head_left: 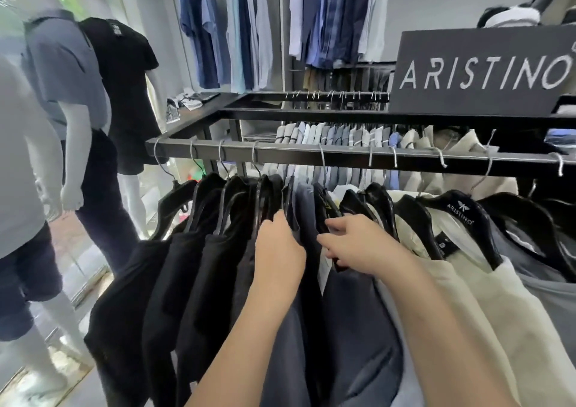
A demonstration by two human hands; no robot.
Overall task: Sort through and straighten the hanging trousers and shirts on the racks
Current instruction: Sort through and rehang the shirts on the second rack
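A black metal rack rail [280,152] runs across in front of me with shirts on black hangers. Black shirts [174,275] hang at the left, navy shirts [352,319] in the middle, cream shirts [473,297] and a grey one [548,291] at the right. My left hand [279,246] reaches into the gap between the black and navy shirts, its fingers curled round the shoulder of a hanger there. My right hand [358,241] grips the black hanger [324,216] of a navy shirt at its shoulder. A white tag [324,274] hangs just below that hand.
Three dressed mannequins [78,101] stand at the left by a window. A black ARISTINO sign [480,73] sits on the rack top. Behind the rail hang folded trousers [336,138]. Blue and white shirts [237,29] hang on the back wall.
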